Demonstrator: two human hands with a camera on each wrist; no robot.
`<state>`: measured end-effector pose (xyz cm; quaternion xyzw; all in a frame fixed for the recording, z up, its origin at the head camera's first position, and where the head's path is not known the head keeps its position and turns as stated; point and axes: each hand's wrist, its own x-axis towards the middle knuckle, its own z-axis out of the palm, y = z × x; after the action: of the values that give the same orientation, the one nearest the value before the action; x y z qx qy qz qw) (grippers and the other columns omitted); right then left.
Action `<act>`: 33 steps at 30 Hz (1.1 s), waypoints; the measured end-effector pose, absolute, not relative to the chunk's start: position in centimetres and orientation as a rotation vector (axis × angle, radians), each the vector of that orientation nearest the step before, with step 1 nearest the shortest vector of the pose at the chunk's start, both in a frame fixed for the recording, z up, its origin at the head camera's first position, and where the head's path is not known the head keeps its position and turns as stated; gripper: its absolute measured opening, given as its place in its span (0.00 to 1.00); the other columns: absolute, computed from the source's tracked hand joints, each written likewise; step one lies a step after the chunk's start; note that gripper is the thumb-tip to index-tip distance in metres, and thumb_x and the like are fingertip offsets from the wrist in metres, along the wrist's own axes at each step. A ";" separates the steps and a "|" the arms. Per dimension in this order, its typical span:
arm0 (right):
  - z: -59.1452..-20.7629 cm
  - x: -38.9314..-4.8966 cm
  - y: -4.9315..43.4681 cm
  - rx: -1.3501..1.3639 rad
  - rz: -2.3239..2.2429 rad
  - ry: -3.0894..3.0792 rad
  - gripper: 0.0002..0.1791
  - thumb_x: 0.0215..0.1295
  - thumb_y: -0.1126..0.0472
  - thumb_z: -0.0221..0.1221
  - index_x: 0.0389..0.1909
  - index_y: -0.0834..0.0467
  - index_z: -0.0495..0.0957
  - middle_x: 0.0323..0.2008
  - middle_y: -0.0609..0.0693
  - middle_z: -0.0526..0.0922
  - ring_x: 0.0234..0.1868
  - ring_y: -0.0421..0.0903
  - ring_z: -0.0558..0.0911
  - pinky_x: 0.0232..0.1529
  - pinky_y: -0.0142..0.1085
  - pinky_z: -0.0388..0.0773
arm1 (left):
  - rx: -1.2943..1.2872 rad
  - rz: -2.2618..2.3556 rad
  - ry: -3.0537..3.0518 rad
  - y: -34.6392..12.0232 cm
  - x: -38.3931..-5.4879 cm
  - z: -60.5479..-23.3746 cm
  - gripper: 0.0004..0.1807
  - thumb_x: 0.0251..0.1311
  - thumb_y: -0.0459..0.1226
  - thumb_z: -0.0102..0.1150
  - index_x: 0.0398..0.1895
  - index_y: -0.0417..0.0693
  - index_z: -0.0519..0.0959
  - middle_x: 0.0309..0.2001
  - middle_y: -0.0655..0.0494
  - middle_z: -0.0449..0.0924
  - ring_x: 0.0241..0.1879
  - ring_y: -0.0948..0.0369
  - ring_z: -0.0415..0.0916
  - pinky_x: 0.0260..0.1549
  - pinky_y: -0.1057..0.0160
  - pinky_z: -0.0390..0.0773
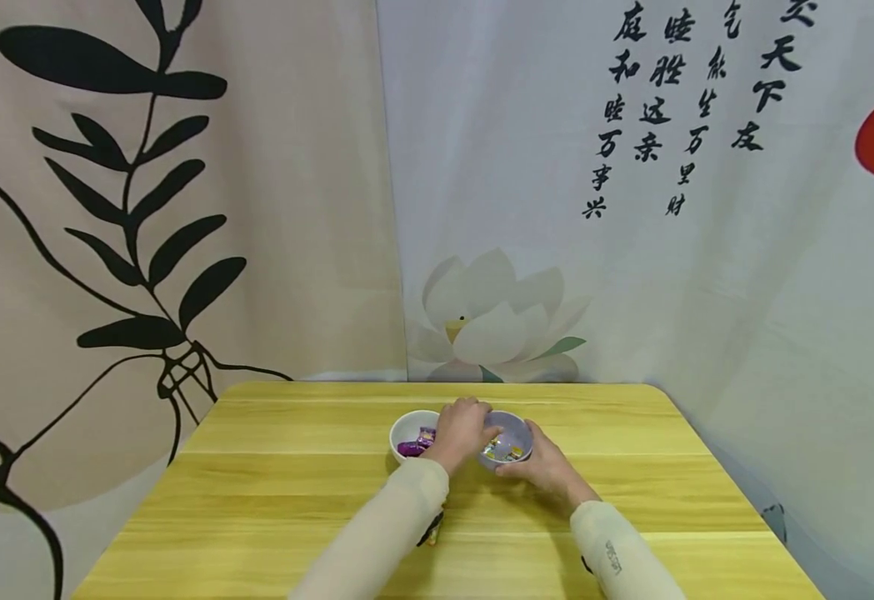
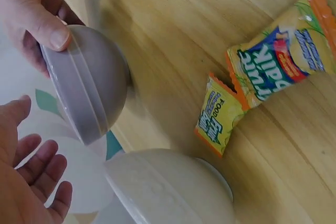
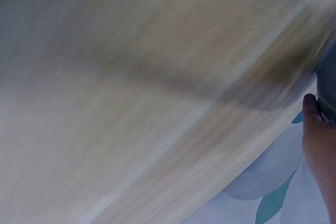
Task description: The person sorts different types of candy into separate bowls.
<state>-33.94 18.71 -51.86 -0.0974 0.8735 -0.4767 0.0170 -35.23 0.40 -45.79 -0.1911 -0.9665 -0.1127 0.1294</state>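
My right hand (image 1: 549,462) grips a lavender bowl (image 2: 97,82) at its rim, the thumb over the outside wall. A few small yellow-and-white wrapped pieces (image 1: 513,453) lie inside that bowl. Between the two bowls, my left hand (image 1: 462,433) hovers with loosely bent fingers; the left wrist view shows nothing held in them. Just left of it stands a white bowl (image 2: 168,187) with purple-wrapped candies (image 1: 416,444). In the right wrist view only part of the right hand (image 3: 320,150) and the bowl's dark edge appear.
Two yellow snack packets, a larger one (image 2: 283,51) and a smaller one (image 2: 219,114), lie on the wooden table (image 1: 272,467) nearer me than the bowls. In the head view my left forearm mostly covers them. A printed curtain (image 1: 317,208) hangs behind the table's far edge.
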 end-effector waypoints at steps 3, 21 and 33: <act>-51.7 -34.0 18.6 -0.301 -1.495 2.719 0.64 0.44 0.50 0.79 0.74 0.68 0.50 0.63 0.63 0.71 0.61 0.58 0.72 0.63 0.54 0.67 | -0.555 -0.333 -2.784 0.0 -35.0 -45.4 0.21 0.62 0.53 0.65 0.51 0.52 0.84 0.46 0.55 0.83 0.48 0.55 0.79 0.49 0.52 0.77; -51.8 -33.6 18.8 -0.307 -1.502 2.716 0.64 0.42 0.52 0.80 0.74 0.68 0.51 0.64 0.65 0.70 0.64 0.61 0.69 0.66 0.58 0.62 | -0.693 -0.531 -2.653 -4.7 -29.0 -46.2 0.18 0.58 0.49 0.69 0.45 0.47 0.86 0.39 0.57 0.82 0.41 0.59 0.78 0.43 0.56 0.77; -51.8 -33.7 18.6 -0.284 -1.455 2.750 0.63 0.43 0.51 0.80 0.74 0.67 0.52 0.65 0.65 0.69 0.66 0.61 0.68 0.67 0.57 0.60 | -0.640 -0.523 -2.672 -9.4 -24.6 -50.5 0.16 0.52 0.49 0.72 0.35 0.47 0.86 0.31 0.60 0.80 0.33 0.61 0.75 0.34 0.58 0.76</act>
<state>-33.65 18.60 -51.79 -0.0909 0.8802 -0.4657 0.0089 -24.63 -9.42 -50.46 -0.2254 -0.9412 -0.1842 0.1716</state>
